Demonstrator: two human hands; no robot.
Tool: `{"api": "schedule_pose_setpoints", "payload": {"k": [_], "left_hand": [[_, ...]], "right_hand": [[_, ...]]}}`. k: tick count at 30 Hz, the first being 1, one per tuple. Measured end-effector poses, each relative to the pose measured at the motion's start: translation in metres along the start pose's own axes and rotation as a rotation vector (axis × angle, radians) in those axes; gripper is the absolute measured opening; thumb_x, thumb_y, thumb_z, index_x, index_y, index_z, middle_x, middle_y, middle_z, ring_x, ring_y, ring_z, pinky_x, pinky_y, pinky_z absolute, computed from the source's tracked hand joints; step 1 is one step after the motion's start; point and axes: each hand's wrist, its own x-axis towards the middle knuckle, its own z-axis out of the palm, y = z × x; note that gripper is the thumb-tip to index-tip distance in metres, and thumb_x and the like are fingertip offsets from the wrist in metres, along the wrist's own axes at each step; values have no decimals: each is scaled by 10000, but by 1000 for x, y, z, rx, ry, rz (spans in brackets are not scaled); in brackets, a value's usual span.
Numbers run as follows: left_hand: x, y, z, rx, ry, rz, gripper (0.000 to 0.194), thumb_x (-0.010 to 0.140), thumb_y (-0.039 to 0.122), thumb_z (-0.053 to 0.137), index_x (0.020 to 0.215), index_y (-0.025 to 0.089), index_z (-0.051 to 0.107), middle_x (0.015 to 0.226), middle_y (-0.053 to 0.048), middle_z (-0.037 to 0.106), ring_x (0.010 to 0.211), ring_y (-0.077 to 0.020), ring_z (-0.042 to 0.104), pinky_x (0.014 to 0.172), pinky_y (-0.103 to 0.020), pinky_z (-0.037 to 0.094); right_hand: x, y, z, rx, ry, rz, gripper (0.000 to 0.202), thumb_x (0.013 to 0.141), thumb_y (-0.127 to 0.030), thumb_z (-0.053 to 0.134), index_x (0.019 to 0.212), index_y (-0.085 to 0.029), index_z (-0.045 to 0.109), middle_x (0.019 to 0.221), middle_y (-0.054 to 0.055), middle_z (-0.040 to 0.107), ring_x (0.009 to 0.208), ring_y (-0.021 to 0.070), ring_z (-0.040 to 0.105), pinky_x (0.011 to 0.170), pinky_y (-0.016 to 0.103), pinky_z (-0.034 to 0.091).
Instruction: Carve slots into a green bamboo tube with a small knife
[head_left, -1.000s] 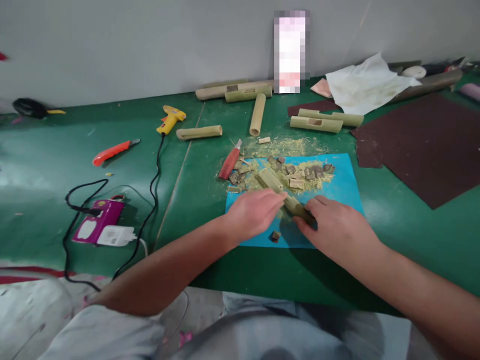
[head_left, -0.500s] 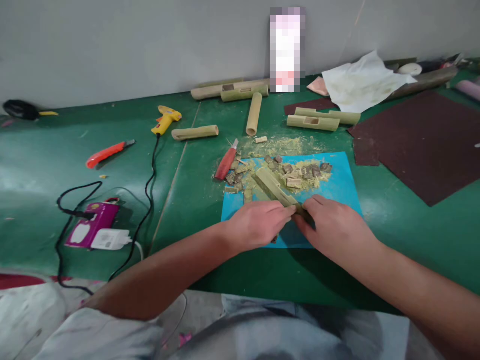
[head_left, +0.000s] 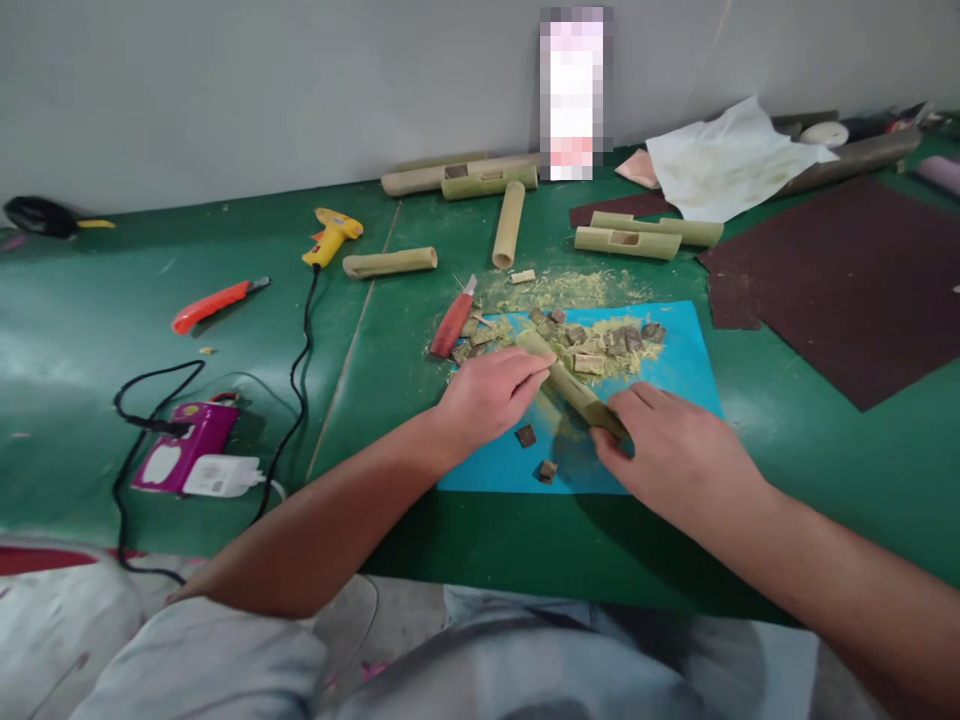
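Note:
A pale green bamboo tube lies slanted between my hands, above the blue sheet. My left hand is closed with thumb and fingers on its far end. The near end is gripped by my right hand, fingers bent around it. Shavings and small brown bamboo chips are heaped past the tube. Two loose dark chips rest on the sheet below my left hand. Just beyond that hand is a red-handled knife, its blade pointing away.
Cut bamboo tubes lie along the back. To the left are a yellow glue gun, an orange utility knife and a purple power strip with black cords. Dark brown sheets and white paper lie right.
My left hand has slid from the near part of the tube to its far end. The tube has turned, its notch no longer showing. Two chips below are uncovered.

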Motion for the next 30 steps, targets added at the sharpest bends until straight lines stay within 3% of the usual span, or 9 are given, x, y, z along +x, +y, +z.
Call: {"api": "schedule_pose_setpoints", "payload": {"k": [3, 6, 10, 12, 17, 22, 26, 30], "left_hand": [[5, -11, 1, 14, 54, -21, 216, 1014, 214, 577, 1110, 150, 760, 993, -81, 797, 917, -181, 760, 889, -277, 610], [4, -4, 5, 27, 81, -26, 231, 1025, 227, 556, 1075, 143, 765, 1004, -88, 798, 927, -190, 759, 887, -290, 613], [-5, 20, 11, -4, -126, 93, 302, 1071, 267, 479, 1192, 157, 733, 925, -62, 782, 827, -157, 749, 752, -237, 609], [-6, 21, 11, 0, -163, 130, 323, 1078, 270, 457, 1229, 157, 719, 932, -64, 780, 819, -159, 747, 737, -240, 608], [2, 6, 7, 34, 8, -32, 301, 1056, 234, 475, 1109, 143, 758, 1047, -106, 786, 965, -198, 746, 905, -314, 611], [1, 5, 8, -7, -114, 57, 295, 1061, 266, 485, 1153, 172, 749, 969, -63, 789, 870, -166, 749, 790, -252, 610], [3, -4, 6, 47, 69, -46, 275, 1035, 238, 514, 1059, 141, 769, 989, -104, 790, 908, -192, 749, 875, -297, 614], [3, 0, 8, -23, -70, 41, 283, 1049, 247, 503, 1170, 166, 746, 1042, -84, 793, 943, -180, 757, 864, -277, 620]], "right_hand": [[2, 3, 2, 21, 11, 32, 187, 900, -250, 524, 766, -183, 636, 747, 64, 618, 614, 154, 522, 559, 309, 300], [3, 4, 4, 35, 16, 54, 189, 885, -247, 514, 736, -192, 617, 718, 49, 607, 579, 141, 496, 546, 304, 278], [3, 4, 5, 56, 3, 38, 159, 880, -225, 528, 760, -183, 624, 746, 59, 634, 614, 153, 529, 562, 309, 294], [3, 4, 5, 57, -14, 37, 157, 885, -225, 530, 774, -176, 630, 759, 65, 641, 630, 158, 538, 567, 312, 297], [4, 3, 3, 36, -44, 83, 181, 894, -249, 518, 764, -180, 625, 763, 59, 632, 609, 148, 507, 555, 308, 268], [4, 2, 4, 42, -26, 45, 163, 885, -242, 527, 776, -174, 628, 755, 57, 625, 602, 143, 496, 545, 305, 247], [3, 1, 3, 29, -27, 73, 164, 884, -262, 544, 763, -179, 617, 737, 44, 614, 568, 128, 456, 538, 302, 227], [2, -1, 3, 33, -43, 45, 151, 887, -238, 543, 777, -172, 623, 743, 48, 620, 579, 133, 465, 544, 305, 234]]}}
